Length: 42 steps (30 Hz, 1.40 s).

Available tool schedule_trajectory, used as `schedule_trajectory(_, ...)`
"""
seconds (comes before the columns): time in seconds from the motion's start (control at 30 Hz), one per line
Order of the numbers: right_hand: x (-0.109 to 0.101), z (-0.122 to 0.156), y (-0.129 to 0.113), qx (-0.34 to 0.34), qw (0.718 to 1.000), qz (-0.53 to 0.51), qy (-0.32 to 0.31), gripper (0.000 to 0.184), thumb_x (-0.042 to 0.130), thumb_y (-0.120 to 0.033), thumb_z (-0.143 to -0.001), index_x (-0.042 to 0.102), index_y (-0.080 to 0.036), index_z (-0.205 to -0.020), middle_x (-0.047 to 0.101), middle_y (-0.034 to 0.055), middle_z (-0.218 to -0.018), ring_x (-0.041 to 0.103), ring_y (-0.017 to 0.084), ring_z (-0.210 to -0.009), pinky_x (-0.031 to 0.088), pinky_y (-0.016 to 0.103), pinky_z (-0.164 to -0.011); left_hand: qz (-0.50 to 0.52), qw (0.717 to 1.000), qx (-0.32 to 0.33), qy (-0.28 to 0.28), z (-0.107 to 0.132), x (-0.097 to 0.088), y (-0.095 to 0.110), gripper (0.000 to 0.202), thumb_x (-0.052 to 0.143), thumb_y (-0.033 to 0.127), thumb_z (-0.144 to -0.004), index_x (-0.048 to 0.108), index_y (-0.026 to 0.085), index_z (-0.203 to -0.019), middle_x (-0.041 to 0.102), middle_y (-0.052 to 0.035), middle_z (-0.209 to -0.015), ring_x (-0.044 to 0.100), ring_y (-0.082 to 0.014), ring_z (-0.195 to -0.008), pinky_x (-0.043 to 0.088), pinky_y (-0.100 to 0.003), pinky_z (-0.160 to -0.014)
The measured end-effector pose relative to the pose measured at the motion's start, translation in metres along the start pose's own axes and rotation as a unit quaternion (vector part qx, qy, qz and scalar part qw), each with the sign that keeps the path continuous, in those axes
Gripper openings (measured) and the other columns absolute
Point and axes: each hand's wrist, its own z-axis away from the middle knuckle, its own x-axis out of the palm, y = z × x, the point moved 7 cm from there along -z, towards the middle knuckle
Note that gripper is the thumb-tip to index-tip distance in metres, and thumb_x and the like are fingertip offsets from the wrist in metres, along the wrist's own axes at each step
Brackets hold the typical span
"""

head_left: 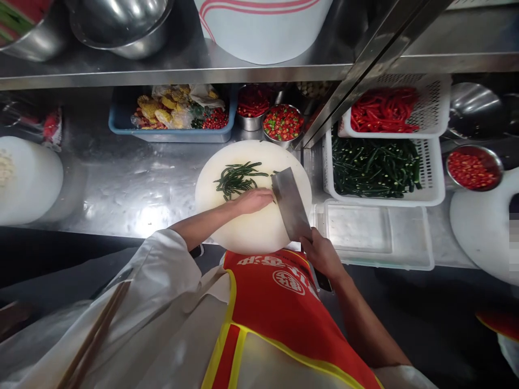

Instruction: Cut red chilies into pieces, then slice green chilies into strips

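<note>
My right hand [322, 253] grips the handle of a cleaver [290, 204], its broad blade resting on a round white cutting board [227, 237]. My left hand [256, 200] lies on the board just left of the blade, fingers bent and held together. A small dark green bit shows at its fingertips, apparently green chili strips; the rest is hidden under the hand. Behind the left hand sits a loose pile of long green chili strips [235, 178]. A few green bits lie by the blade's far end.
Behind the board stand a blue bin [170, 135] with corn pieces and bowls of chopped chilies [283, 123]. At right, white baskets hold red chili strips [383, 111] and green ones [373, 167]; a clear tray [409, 237] lies in front. A steel shelf edge [174, 75] runs above.
</note>
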Motion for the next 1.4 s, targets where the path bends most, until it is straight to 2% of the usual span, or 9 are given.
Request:
schedule_trajectory(0.1,-0.002,0.021,0.012,0.006,1.0,0.004,-0.014,0.02,0.04,-0.039,-0.094,0.05,-0.022,-0.096,0.065,0.0066,-0.071,0.059,0.021,-0.063,0.027,0.028,-0.056,-0.044,0.997,-0.057,0.001,0.003,-0.025,-0.025,0.026,0.044,0.016,-0.092,0.069,0.018,-0.098,0.066,-0.0082,-0.107,0.059,-0.0197,-0.104,0.047,-0.033,-0.095)
schedule_trajectory(0.23,0.005,0.036,0.014,-0.029,0.998,-0.001,-0.053,0.016,0.041,-0.038,-0.092,0.047,-0.023,-0.088,0.066,0.0066,-0.074,0.06,0.021,-0.067,0.029,0.027,-0.058,-0.109,0.987,-0.066,-0.102,0.001,-0.034,-0.045,0.016,0.055,0.01,-0.079,0.07,0.017,-0.079,0.066,-0.0079,-0.09,0.061,-0.0229,-0.094,0.047,-0.035,-0.087)
schedule_trajectory(0.33,0.007,0.031,0.015,0.005,0.998,-0.031,-0.048,0.017,0.041,-0.039,-0.092,0.046,-0.024,-0.087,0.066,0.0052,-0.073,0.06,0.02,-0.065,0.03,0.026,-0.057,-0.11,0.987,-0.046,-0.108,-0.004,-0.026,-0.034,0.02,0.053,0.007,-0.081,0.071,0.017,-0.083,0.065,-0.0068,-0.088,0.061,-0.0212,-0.091,0.048,-0.032,-0.082)
schedule_trajectory(0.43,0.006,0.024,0.012,0.038,0.998,-0.035,-0.034,0.017,0.041,-0.038,-0.093,0.047,-0.022,-0.091,0.065,0.0042,-0.07,0.058,0.019,-0.061,0.028,0.026,-0.055,-0.079,0.992,0.017,-0.094,-0.006,-0.007,-0.004,0.024,0.051,0.008,-0.087,0.071,0.018,-0.093,0.066,-0.0063,-0.093,0.061,-0.0197,-0.093,0.048,-0.031,-0.083)
schedule_trajectory(0.57,0.001,0.023,0.003,0.009,1.0,0.019,-0.022,0.014,0.042,-0.033,-0.094,0.05,-0.021,-0.095,0.066,0.0066,-0.073,0.059,0.019,-0.064,0.023,0.027,-0.056,-0.053,0.997,0.027,-0.046,-0.002,0.008,0.018,0.026,0.046,0.011,-0.094,0.07,0.019,-0.101,0.067,-0.0065,-0.099,0.059,-0.0186,-0.096,0.047,-0.031,-0.086)
schedule_trajectory(0.97,-0.014,0.032,0.005,-0.025,0.995,0.059,-0.08,0.015,0.043,-0.032,-0.095,0.051,-0.02,-0.1,0.067,0.0078,-0.074,0.06,0.022,-0.066,0.023,0.028,-0.057,0.003,1.0,-0.018,0.019,0.013,0.016,0.007,0.033,0.036,0.027,-0.102,0.067,0.019,-0.096,0.065,-0.0079,-0.097,0.057,-0.0174,-0.096,0.048,-0.03,-0.088)
schedule_trajectory(1.17,0.002,0.015,-0.009,-0.008,0.995,0.076,-0.069,0.017,0.041,-0.03,-0.096,0.05,-0.018,-0.105,0.068,0.0103,-0.079,0.063,0.022,-0.07,0.025,0.028,-0.058,0.026,0.999,-0.018,0.03,0.015,0.018,0.008,0.032,0.036,0.025,-0.101,0.067,0.018,-0.095,0.066,-0.0083,-0.097,0.058,-0.0173,-0.095,0.048,-0.03,-0.087)
schedule_trajectory(1.3,0.012,0.004,-0.011,0.002,0.999,0.03,-0.026,0.016,0.039,-0.032,-0.097,0.049,-0.02,-0.101,0.067,0.0074,-0.075,0.063,0.021,-0.07,0.028,0.027,-0.058,0.019,1.0,0.003,-0.007,0.01,0.01,0.011,0.028,0.041,0.021,-0.097,0.068,0.019,-0.095,0.065,-0.0076,-0.096,0.059,-0.0176,-0.093,0.048,-0.03,-0.085)
schedule_trajectory(1.4,0.008,0.015,0.001,0.016,1.0,0.0,-0.006,0.018,0.039,-0.038,-0.096,0.047,-0.022,-0.096,0.065,0.0062,-0.072,0.063,0.022,-0.068,0.029,0.027,-0.057,-0.018,0.999,-0.038,-0.001,-0.002,-0.01,-0.006,0.028,0.04,0.019,-0.095,0.068,0.018,-0.092,0.063,-0.0077,-0.092,0.058,-0.0189,-0.092,0.047,-0.032,-0.086)
